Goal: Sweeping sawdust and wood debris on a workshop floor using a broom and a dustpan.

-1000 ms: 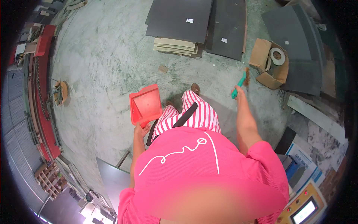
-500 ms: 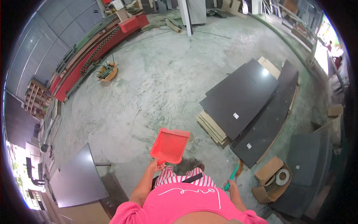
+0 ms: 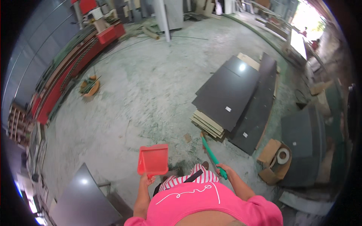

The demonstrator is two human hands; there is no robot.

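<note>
A red plastic dustpan is in my left hand, whose fingers are closed on its short handle. The pan's open tray points forward, away from my body. My right hand grips the end of a green-handled hand broom, which slants forward and left. Its brownish bristle end lies near the corner of the stacked boards, and its exact shape is blurred. On the floor just left of the bristles is a small tan scrap.
Dark panels lie stacked on pale boards ahead right. An open cardboard box with a white roll stands at the right. A grey sheet sits at lower left. An orange basin and a long red machine are at far left.
My right hand has swung the broom forward and left from beside the box. The dustpan has shifted left and slightly nearer. The whole view has turned to the right, and the tan scrap now shows.
</note>
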